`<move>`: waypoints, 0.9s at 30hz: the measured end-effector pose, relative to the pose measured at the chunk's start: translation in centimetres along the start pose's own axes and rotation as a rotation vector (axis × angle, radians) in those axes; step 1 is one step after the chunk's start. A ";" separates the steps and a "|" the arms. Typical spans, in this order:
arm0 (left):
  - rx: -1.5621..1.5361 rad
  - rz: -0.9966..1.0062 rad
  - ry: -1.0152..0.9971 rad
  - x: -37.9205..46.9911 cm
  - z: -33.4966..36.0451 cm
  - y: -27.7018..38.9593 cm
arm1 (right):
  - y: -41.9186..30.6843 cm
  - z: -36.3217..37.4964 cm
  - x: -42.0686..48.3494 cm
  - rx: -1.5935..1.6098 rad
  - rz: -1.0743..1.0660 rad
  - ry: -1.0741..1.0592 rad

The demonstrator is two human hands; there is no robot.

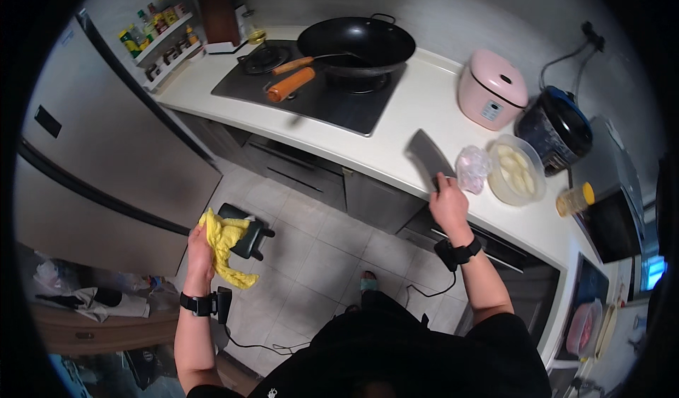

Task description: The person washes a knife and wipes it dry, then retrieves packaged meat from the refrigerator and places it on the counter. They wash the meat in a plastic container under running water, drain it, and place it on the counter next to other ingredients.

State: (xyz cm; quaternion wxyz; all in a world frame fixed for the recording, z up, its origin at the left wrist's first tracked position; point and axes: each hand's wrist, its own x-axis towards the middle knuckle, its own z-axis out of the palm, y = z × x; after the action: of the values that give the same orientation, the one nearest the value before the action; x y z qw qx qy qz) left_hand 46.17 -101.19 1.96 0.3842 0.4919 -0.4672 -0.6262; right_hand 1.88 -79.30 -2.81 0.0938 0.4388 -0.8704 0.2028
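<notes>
A yellow cloth hangs crumpled from my left hand, above the tiled floor and a small dark stool. My right hand grips the handle of a cleaver, whose broad blade is over the white countertop near its front edge. Just right of the blade lies a clear plastic bag with something pinkish inside. Beside the bag stands a translucent round tub holding several pale, peeled pieces that look like potatoes.
A black wok with an orange-wrapped handle sits on the gas hob. Along the wall stand a pink rice cooker and a dark electric cooker. A yellow-capped jar is farther right. The refrigerator rises at left, near the stool.
</notes>
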 end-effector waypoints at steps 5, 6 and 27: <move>-0.104 -0.055 0.129 -0.1 -1.5 2.0 | 3.2 3.9 2.3 -0.080 0.095 -0.059; -0.126 -0.033 0.183 -0.3 -1.5 2.1 | 3.5 4.5 2.4 -0.094 0.078 -0.031; -0.067 -0.341 -0.348 4.3 3.8 1.0 | 3.5 3.7 3.1 0.090 0.016 0.426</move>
State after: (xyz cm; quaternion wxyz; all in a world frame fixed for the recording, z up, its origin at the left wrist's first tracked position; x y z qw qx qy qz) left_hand 41.51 -104.67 2.09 0.2027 0.4352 -0.4154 -0.7726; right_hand -2.74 -81.31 -6.06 0.2543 0.3830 -0.8244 0.3302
